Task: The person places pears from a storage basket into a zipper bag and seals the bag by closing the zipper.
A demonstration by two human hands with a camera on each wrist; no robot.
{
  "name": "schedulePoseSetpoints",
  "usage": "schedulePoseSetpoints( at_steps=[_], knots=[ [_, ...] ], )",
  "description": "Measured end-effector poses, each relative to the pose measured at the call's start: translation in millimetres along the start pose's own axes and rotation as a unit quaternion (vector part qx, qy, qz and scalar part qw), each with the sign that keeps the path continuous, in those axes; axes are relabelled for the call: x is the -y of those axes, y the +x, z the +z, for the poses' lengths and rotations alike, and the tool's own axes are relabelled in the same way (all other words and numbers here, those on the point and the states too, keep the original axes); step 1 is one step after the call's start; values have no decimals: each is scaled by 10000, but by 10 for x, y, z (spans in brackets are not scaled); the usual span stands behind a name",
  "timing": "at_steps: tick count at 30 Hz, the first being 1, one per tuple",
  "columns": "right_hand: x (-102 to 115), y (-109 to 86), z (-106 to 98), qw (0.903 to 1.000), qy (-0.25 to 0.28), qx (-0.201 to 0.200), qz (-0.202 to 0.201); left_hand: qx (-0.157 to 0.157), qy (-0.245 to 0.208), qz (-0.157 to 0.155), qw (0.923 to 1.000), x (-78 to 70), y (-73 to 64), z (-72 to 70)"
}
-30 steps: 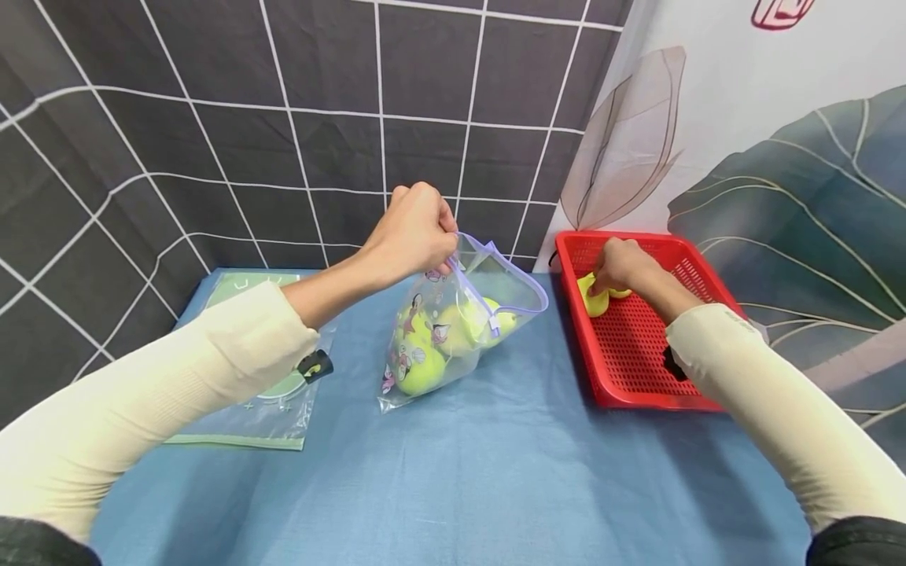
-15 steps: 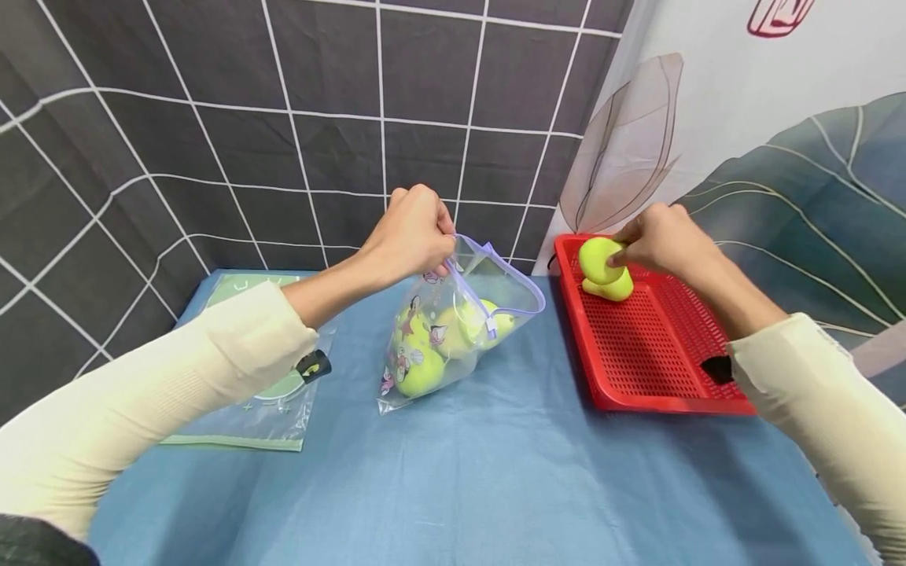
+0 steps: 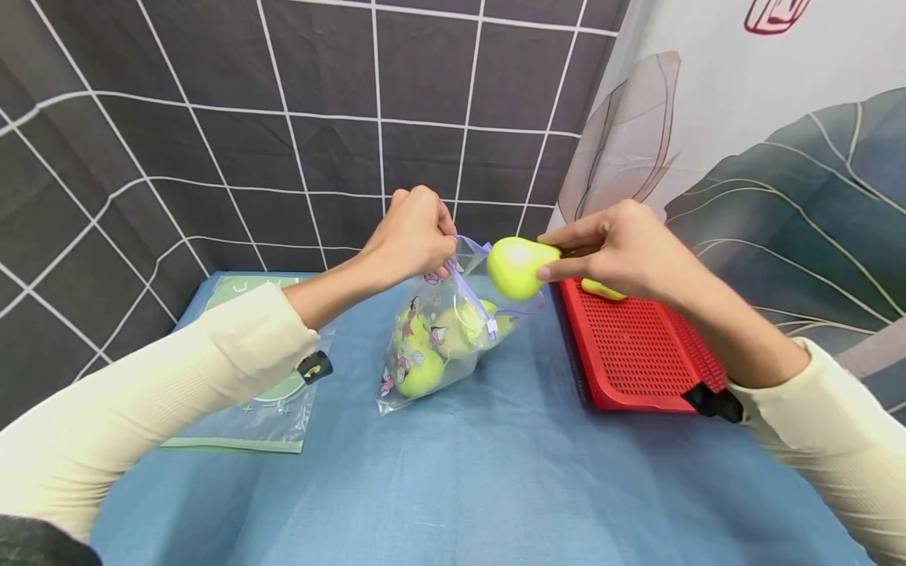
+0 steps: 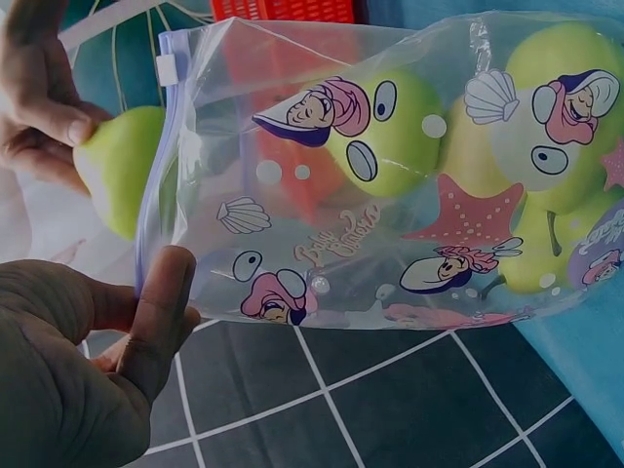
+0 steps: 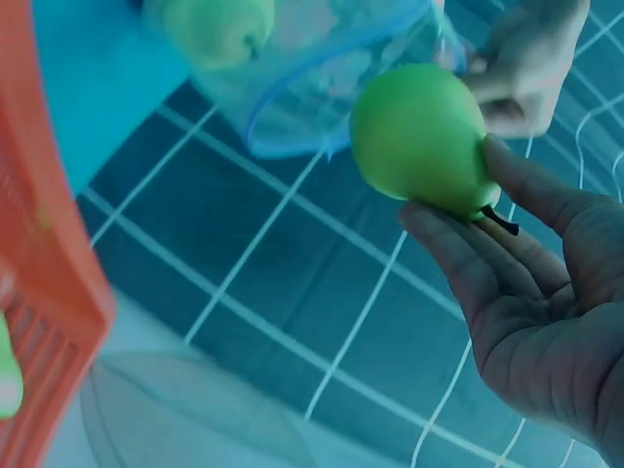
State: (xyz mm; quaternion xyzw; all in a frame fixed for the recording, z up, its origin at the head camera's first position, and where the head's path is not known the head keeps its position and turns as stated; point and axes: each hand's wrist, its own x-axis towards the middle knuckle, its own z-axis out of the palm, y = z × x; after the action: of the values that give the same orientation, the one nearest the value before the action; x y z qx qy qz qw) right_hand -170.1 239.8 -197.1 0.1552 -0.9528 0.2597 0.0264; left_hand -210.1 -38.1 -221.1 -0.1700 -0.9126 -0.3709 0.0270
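Note:
A clear zip bag with a purple slider edge and cartoon prints stands tilted on the table, its mouth facing right. My left hand pinches the bag's rim at the upper left. Several green pears lie inside it. Between thumb and fingers, my right hand holds another green pear right at the bag's mouth. In the right wrist view, the dark stem of that held pear points back toward the palm.
A red plastic basket stands at the right, with a yellow-green fruit partly hidden behind my right hand. At the left, a flat clear bag with green print lies under my left forearm. A dark tiled backdrop rises behind.
My right hand has lifted a pear out of the red basket and carried it left to the bag's mouth. The left hand and the bag have stayed in place.

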Motion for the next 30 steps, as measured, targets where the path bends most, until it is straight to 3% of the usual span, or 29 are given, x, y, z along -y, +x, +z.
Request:
schedulePoseSetpoints(
  at_steps=[5, 13, 22, 30],
  knots=[
    [120, 87, 222, 9989, 75, 124, -440, 23, 16, 33, 10000, 8, 3, -3],
    [164, 219, 550, 9960, 426, 612, -498, -54, 100, 51, 9999, 26, 6, -33],
    [-11, -57, 485, 9988, 240, 426, -73, -55, -33, 11, 10000, 37, 18, -43],
    [71, -287, 735, 9913, 635, 1123, 243, -160, -180, 102, 9997, 40, 19, 6]
  ],
)
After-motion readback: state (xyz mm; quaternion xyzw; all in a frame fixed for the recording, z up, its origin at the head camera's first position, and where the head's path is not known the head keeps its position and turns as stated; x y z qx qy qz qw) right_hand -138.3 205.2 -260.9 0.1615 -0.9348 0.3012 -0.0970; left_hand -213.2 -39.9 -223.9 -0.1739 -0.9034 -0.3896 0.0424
